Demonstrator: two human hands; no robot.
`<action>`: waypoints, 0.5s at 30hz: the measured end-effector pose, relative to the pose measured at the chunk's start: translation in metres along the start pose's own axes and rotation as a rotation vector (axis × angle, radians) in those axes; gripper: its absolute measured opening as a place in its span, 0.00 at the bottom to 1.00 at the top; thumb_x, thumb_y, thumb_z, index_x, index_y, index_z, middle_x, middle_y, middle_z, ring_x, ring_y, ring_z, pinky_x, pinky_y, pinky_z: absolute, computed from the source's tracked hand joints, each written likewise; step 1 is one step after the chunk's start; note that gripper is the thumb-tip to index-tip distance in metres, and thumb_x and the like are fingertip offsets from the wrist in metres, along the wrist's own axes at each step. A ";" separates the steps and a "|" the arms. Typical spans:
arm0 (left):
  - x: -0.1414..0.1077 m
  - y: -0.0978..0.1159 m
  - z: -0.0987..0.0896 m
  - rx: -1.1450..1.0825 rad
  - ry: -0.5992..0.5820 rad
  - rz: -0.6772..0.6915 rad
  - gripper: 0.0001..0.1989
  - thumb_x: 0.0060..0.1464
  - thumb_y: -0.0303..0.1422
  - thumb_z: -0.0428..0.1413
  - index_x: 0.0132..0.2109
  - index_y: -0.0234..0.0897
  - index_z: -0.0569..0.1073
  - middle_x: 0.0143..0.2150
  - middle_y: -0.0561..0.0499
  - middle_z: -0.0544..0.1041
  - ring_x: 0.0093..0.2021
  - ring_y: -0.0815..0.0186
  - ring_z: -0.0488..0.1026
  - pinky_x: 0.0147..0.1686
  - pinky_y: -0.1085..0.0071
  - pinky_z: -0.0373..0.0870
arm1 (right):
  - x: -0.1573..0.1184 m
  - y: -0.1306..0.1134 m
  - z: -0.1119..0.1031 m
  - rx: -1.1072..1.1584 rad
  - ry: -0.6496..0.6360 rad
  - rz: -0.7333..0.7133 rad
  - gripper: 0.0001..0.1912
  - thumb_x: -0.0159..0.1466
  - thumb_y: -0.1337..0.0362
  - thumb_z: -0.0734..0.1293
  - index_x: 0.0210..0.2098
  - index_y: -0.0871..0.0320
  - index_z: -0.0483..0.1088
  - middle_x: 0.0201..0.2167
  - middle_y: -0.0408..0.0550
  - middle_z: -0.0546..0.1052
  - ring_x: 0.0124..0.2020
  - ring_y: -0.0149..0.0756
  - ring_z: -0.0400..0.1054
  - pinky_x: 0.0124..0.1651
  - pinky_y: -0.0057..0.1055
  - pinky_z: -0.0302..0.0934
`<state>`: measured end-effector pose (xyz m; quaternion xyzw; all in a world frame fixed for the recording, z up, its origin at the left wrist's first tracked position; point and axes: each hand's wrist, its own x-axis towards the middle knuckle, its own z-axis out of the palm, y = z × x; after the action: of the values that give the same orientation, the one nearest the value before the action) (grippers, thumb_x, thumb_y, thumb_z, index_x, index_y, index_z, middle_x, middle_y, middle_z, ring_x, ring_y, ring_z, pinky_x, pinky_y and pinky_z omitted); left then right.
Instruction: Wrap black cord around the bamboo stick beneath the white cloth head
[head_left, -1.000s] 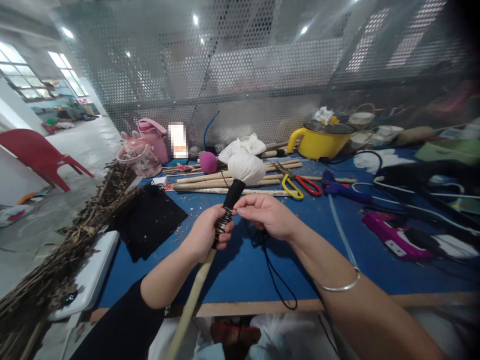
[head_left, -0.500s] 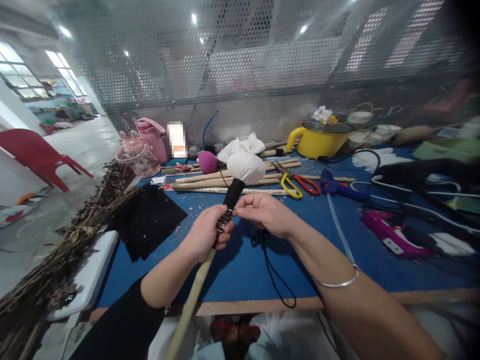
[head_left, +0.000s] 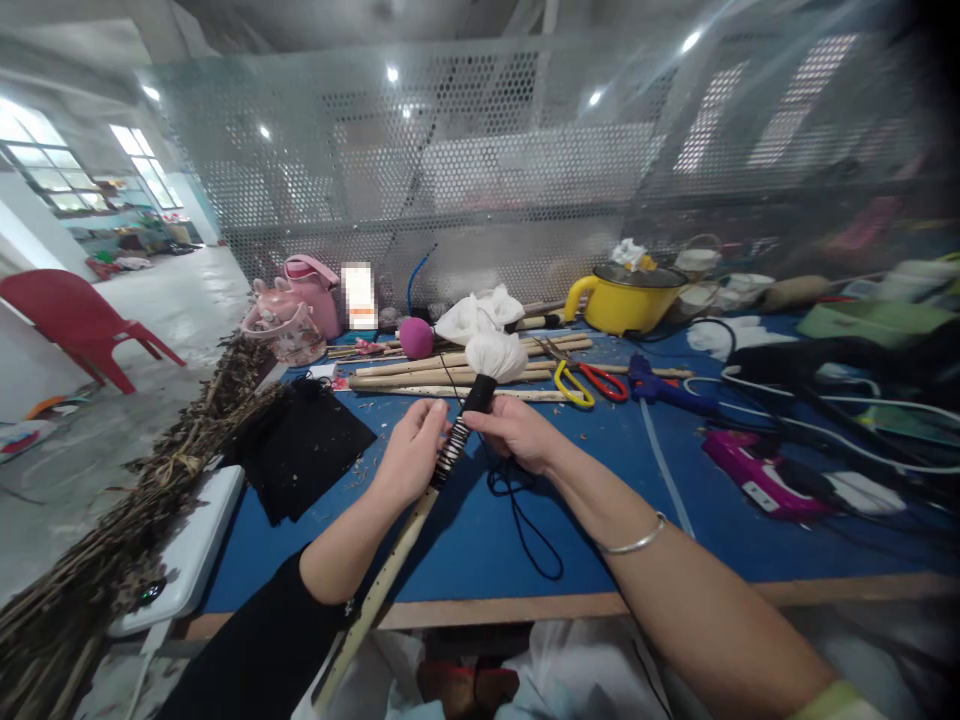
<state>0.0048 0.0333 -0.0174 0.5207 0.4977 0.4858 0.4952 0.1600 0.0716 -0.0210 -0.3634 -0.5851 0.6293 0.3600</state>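
A pale bamboo stick (head_left: 397, 550) slants up from the lower left, topped by a white cloth-covered ball (head_left: 496, 357). Below the ball comes a black wrapped sleeve (head_left: 479, 394), then black cord wound in spaced turns (head_left: 451, 452). My right hand (head_left: 517, 432) closes on the stick at the sleeve, its thumb lying across the upper turns. Just left of the windings, my left hand (head_left: 411, 450) has thumb and fingers pressed together; what they pinch, if anything, is hidden. Loose black cord (head_left: 536, 535) hangs in a loop below my right hand.
Bare sticks (head_left: 465, 378), a white cloth bundle (head_left: 480, 312) and a magenta ball (head_left: 416, 338) lie behind. Scissors (head_left: 581, 385), a blue glue gun (head_left: 660, 385) and a purple power strip (head_left: 754, 470) are on the right. Black cloth (head_left: 304, 440) and dried stems (head_left: 150, 470) lie left.
My left hand has let go of its wrap around the stick and moved to its left side, exposing the cord turns. My right hand has closed in on the stick at the sleeve.
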 end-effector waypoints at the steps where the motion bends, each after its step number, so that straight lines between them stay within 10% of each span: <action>1: 0.000 -0.001 0.000 0.070 0.029 0.081 0.19 0.48 0.46 0.54 0.41 0.34 0.69 0.30 0.51 0.72 0.23 0.71 0.69 0.22 0.76 0.62 | 0.000 0.000 0.001 -0.016 0.003 0.005 0.19 0.50 0.51 0.69 0.21 0.59 0.60 0.09 0.32 0.51 0.11 0.20 0.39 0.14 0.25 0.31; 5: -0.001 -0.005 0.000 0.254 -0.027 0.153 0.16 0.42 0.38 0.61 0.38 0.34 0.70 0.26 0.53 0.71 0.21 0.73 0.66 0.20 0.77 0.61 | 0.002 0.003 0.005 -0.061 0.006 -0.009 0.20 0.51 0.50 0.68 0.23 0.60 0.61 0.11 0.33 0.54 0.12 0.20 0.41 0.15 0.25 0.32; 10: 0.010 0.005 -0.008 -0.164 -0.168 -0.083 0.10 0.47 0.34 0.58 0.33 0.30 0.69 0.24 0.52 0.70 0.19 0.74 0.66 0.18 0.80 0.61 | -0.002 -0.003 0.006 -0.082 -0.027 -0.028 0.20 0.55 0.47 0.64 0.26 0.59 0.62 0.12 0.32 0.51 0.13 0.21 0.38 0.16 0.24 0.31; 15: 0.030 0.019 -0.043 -0.703 0.002 -0.140 0.07 0.53 0.30 0.54 0.29 0.31 0.65 0.21 0.57 0.62 0.13 0.83 0.53 0.10 0.87 0.46 | -0.087 -0.018 0.006 -0.201 -0.111 0.007 0.15 0.60 0.53 0.62 0.33 0.59 0.66 0.15 0.36 0.57 0.16 0.23 0.46 0.19 0.22 0.41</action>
<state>-0.0364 0.0647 0.0037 0.2827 0.3351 0.5928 0.6756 0.1964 -0.0071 0.0007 -0.3642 -0.6630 0.5880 0.2865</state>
